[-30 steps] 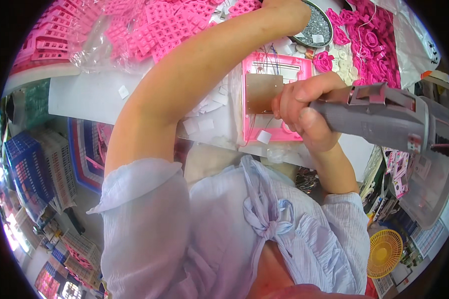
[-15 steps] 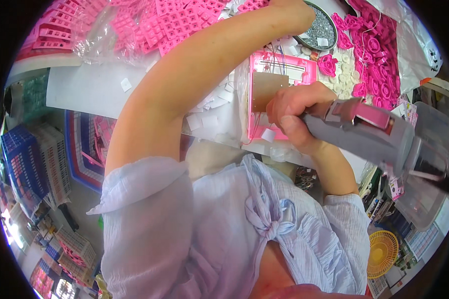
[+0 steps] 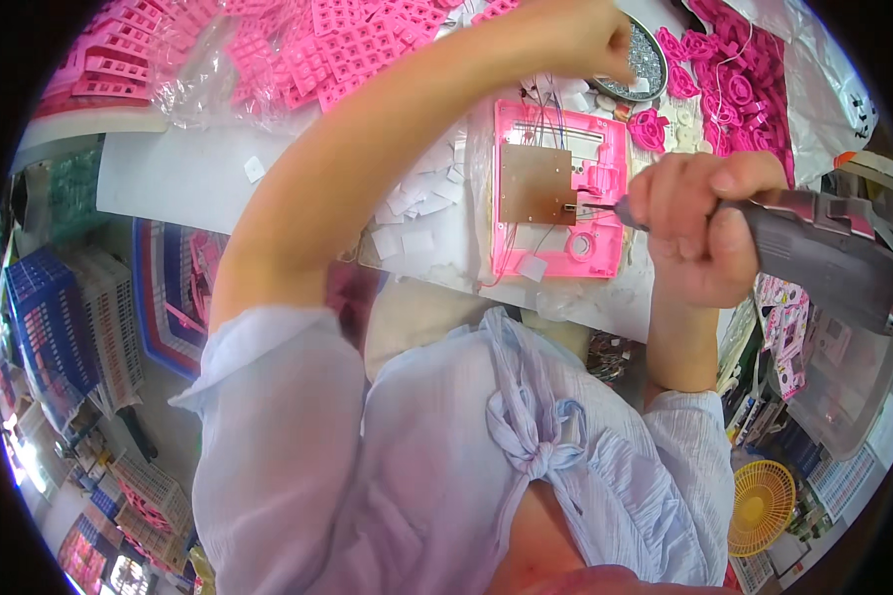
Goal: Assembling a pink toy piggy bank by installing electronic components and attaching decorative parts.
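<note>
Circuit board (image 3: 535,183), flat and brown, lies inside a pink casing (image 3: 608,226) on the white table (image 3: 188,183), the casing's long axis running away from the person. Right of it, the right hand (image 3: 704,218) is wrapped around a grey power screwdriver (image 3: 813,243) lying crosswise, its thin bit (image 3: 620,208) pointing left toward the board's right edge; contact cannot be told. This hand is nearer the board. Beyond, the left hand (image 3: 590,42), fingers curled, hangs by a round dish (image 3: 666,71) of silvery pieces; whether it holds one is unclear.
</note>
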Demonstrator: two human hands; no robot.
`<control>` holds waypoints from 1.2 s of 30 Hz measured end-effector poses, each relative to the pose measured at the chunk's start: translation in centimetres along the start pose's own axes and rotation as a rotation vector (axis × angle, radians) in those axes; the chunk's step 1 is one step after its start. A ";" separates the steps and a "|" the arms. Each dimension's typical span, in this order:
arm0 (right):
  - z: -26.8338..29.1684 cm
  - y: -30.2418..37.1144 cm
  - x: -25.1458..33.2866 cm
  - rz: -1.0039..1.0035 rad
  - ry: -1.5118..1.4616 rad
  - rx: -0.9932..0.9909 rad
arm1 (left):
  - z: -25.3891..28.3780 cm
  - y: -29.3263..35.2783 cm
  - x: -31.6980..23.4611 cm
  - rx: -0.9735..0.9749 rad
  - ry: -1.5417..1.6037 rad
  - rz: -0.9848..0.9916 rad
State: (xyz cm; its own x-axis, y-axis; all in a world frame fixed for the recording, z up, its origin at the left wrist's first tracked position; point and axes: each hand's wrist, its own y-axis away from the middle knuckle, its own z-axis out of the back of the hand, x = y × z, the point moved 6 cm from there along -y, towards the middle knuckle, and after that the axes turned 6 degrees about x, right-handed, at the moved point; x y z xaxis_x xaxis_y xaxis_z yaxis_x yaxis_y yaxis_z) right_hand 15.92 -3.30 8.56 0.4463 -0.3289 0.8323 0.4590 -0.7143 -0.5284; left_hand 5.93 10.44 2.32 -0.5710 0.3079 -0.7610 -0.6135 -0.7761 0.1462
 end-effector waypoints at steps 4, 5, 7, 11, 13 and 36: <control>-0.4 0.3 0.1 0.001 -0.105 -0.002 | -3.9 12.4 -1.6 -0.248 -0.485 -0.373; -1.1 0.0 -0.2 -0.002 -0.111 0.025 | -4.8 14.6 -1.6 -0.299 -0.415 -0.405; -2.1 -0.3 -0.6 -0.019 -0.115 0.044 | -6.3 17.2 -1.0 -0.369 -0.276 -0.405; -3.7 -0.5 -0.9 -0.084 -0.125 0.056 | -7.1 19.2 -0.2 -0.474 -0.071 -0.372; -4.0 -0.7 -1.0 -0.108 -0.121 0.056 | -7.5 19.2 0.3 -0.518 -0.034 -0.353; -2.6 -1.9 -8.2 -0.090 0.124 -0.028 | -12.0 23.5 1.0 -0.374 -0.136 -0.042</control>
State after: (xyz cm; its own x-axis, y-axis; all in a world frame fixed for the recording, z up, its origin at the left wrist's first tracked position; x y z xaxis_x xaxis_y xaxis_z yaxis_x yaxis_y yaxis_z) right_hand 9.39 -0.86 3.20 0.3047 -0.3353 0.8915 0.4709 -0.7605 -0.4470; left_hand -2.53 -14.09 -2.55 -0.6317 0.3942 -0.6674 -0.4112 -0.9003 -0.1426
